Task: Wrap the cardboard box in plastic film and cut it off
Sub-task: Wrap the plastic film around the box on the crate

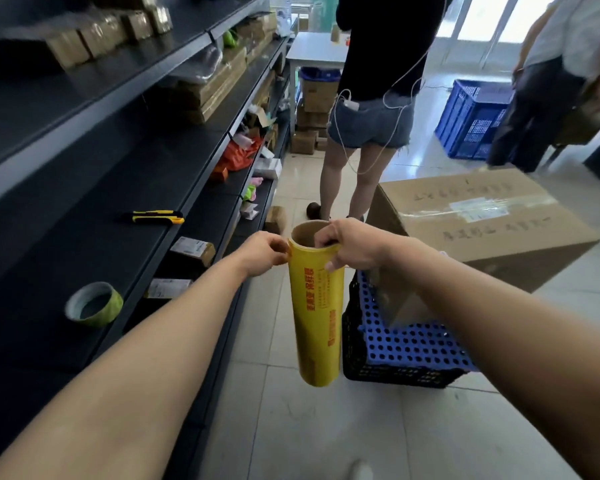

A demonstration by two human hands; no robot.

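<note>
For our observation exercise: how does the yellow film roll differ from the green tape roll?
The film roll is long and yellow; the tape roll is short and green. The film roll hangs upright, gripped at its top by the left hand and right hand; the tape roll rests untouched on the shelf. Both are hollow-cored.

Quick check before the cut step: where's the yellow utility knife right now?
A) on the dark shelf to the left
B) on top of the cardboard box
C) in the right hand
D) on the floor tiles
A: the utility knife lies on the dark shelf, apart from both hands; the left hand and right hand both grip the top of the film roll.
</note>
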